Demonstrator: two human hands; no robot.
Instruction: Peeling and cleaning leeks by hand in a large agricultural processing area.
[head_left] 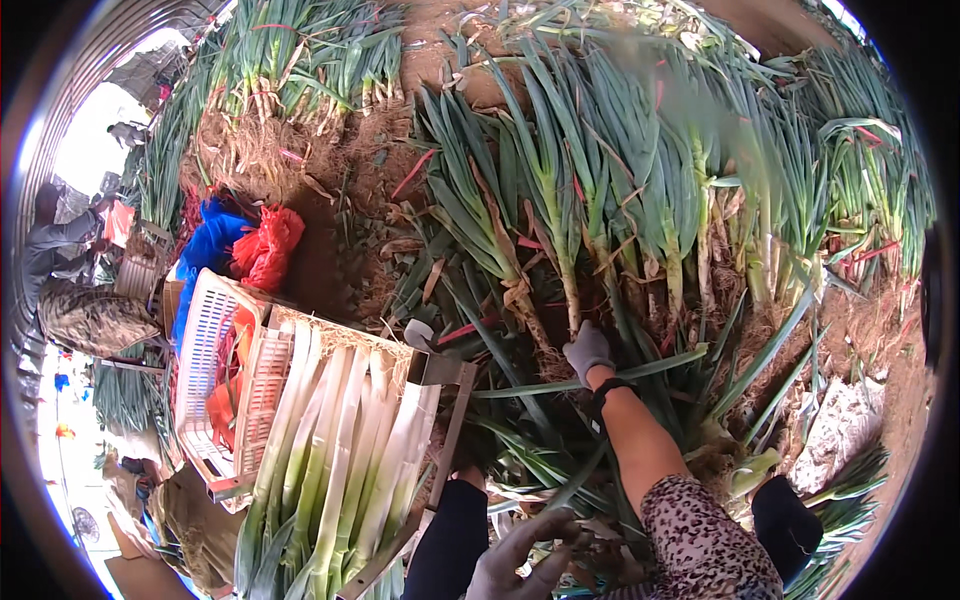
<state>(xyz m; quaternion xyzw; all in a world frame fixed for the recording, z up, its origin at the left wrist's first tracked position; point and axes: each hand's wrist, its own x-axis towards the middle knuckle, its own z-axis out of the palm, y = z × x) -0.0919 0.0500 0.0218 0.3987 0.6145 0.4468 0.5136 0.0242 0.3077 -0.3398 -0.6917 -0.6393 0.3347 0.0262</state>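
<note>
My right hand (589, 352), in a pale grey glove, reaches forward and is closed around the lower end of a leek (563, 255). That leek leans with its green leaves away from me, among others of its kind. My left hand (520, 558), also gloved, is low at the front edge, its fingers bent and apart with nothing seen between them. Trimmed leeks (325, 430) with long white stems lie side by side in a metal-framed rack (455, 400) to my left. Loose leaves (520, 450) and peeled scraps lie between my knees.
A white plastic basket (200, 330) with red strips inside stands beyond the rack. Blue netting (212, 240) and red netting (268, 245) lie behind it. Tied leek bundles (290, 60) stand at the back and right. Another person (85, 280) is at far left.
</note>
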